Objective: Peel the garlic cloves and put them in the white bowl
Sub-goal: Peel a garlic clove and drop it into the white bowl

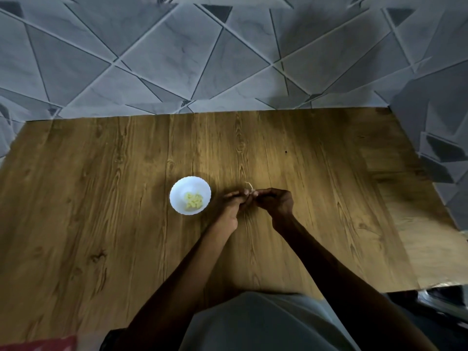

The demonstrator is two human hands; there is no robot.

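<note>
A small white bowl (177,191) with a scalloped rim stands on the wooden table, left of my hands. Several peeled yellowish garlic cloves (194,200) lie in it. My left hand (234,205) and my right hand (274,201) meet fingertip to fingertip just right of the bowl, low over the table. Between the fingertips they pinch a garlic clove (247,192), mostly hidden, and a thin pale strip of peel (249,185) sticks up from it.
The wooden table (101,198) runs up to a grey tiled wall (177,59) at the back and ends at the right near a tiled wall. A red cloth (38,344) shows at the lower left corner.
</note>
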